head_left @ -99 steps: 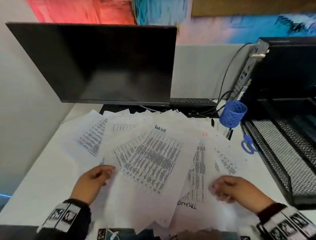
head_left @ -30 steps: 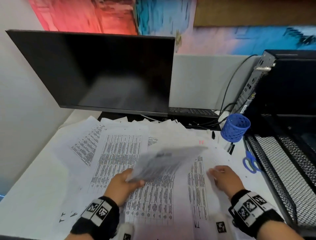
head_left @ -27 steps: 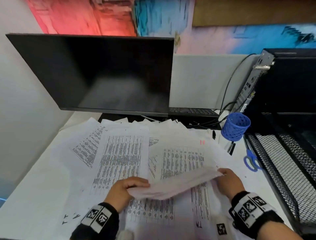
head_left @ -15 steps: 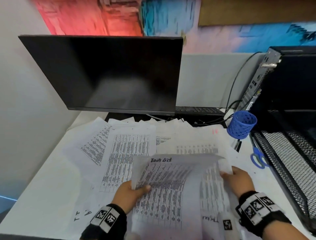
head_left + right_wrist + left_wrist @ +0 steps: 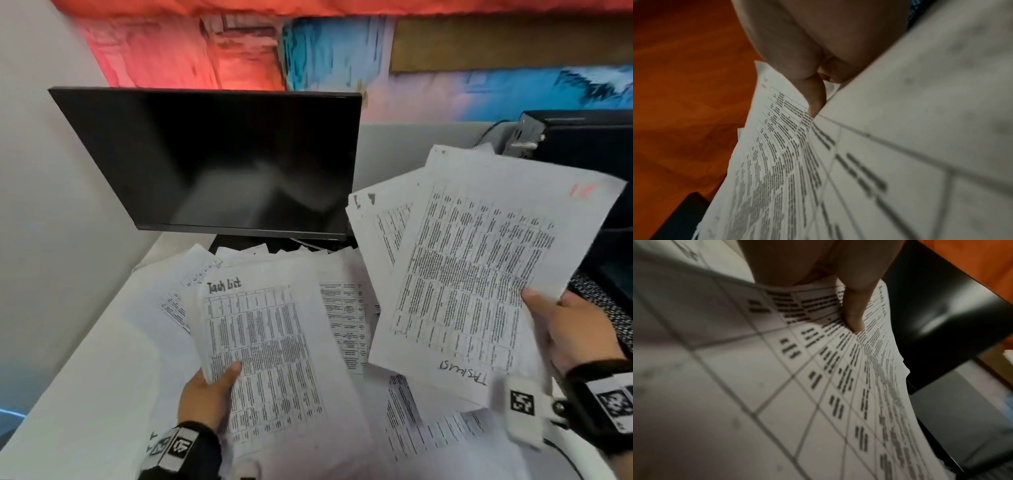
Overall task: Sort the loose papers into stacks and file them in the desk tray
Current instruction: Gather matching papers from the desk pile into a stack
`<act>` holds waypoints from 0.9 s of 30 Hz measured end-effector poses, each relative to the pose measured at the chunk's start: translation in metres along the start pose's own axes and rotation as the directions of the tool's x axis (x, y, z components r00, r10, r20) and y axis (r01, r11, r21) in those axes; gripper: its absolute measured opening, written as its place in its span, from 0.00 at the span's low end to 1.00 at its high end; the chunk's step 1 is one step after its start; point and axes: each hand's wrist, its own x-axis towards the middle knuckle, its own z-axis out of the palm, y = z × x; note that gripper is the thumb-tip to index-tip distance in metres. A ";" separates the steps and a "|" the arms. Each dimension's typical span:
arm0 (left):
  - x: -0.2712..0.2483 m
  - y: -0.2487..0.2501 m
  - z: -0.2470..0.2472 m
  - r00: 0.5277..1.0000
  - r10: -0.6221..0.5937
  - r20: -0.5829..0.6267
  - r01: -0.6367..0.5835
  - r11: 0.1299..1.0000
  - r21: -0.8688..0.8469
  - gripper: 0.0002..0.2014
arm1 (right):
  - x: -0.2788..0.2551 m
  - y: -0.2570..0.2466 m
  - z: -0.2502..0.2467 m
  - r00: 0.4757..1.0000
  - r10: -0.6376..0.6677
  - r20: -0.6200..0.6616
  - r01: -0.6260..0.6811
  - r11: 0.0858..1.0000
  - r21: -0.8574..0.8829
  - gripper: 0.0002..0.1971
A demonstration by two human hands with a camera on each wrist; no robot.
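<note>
Nearest, at about 7 o'clock in the head view, the left hand (image 5: pixel 205 397) pinches a thin bundle of printed sheets headed "Task List" (image 5: pixel 260 346) at its lower left edge. The left wrist view shows the thumb (image 5: pixel 854 311) pressed flat on the top page, and the other fingers are hidden under the paper. This bundle is raised a little above the loose papers (image 5: pixel 346 325) that are spread over the white worktop (image 5: pixel 68 377).

At about 4 o'clock the right hand (image 5: pixel 575 339) holds a second, fanned bundle (image 5: pixel 476 274) by its lower right edge, with the thumb on top and the fingers behind. It is lifted higher and tilted toward the camera. The sheets in it are not aligned, and corners stick out at the upper left.

I judge that the paper is light, thin and floppy. A bundle held at one edge sags and its sheets slide over each other, so a pinch near the middle of a long side, with fingers spread below, should keep it flatter. Tapping the edges on the worktop would square it.

Farther, at 12 o'clock, a dark monitor (image 5: pixel 219 161) stands behind the papers. At 3 o'clock a small piece of the black mesh desk tray (image 5: pixel 603 305) shows behind the right hand, and I cannot tell what is in it.
</note>
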 end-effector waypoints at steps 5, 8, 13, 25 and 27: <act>0.007 -0.002 0.008 0.999 -0.006 0.051 0.012 0.993 -0.120 0.31 | -0.024 0.016 0.034 0.964 0.099 0.246 -0.133 0.984 0.123 0.06; 0.000 0.011 0.023 0.994 0.028 0.102 -0.010 0.985 -0.174 0.40 | -0.041 0.037 0.064 0.968 0.056 0.246 -0.069 0.997 0.046 0.05; -0.016 0.031 0.039 0.984 0.153 0.094 -0.124 0.959 -0.256 0.44 | -0.064 0.065 0.092 0.938 0.016 0.347 0.029 0.992 -0.124 0.04; -0.025 0.028 0.030 0.979 0.117 0.165 -0.061 0.950 -0.307 0.18 | -0.047 0.063 0.091 0.938 0.079 0.336 0.023 0.957 -0.289 0.11; -0.015 0.028 0.026 0.974 0.105 0.201 -0.015 0.915 -0.403 0.27 | -0.043 0.062 0.090 0.920 0.096 0.379 0.032 0.948 -0.317 0.10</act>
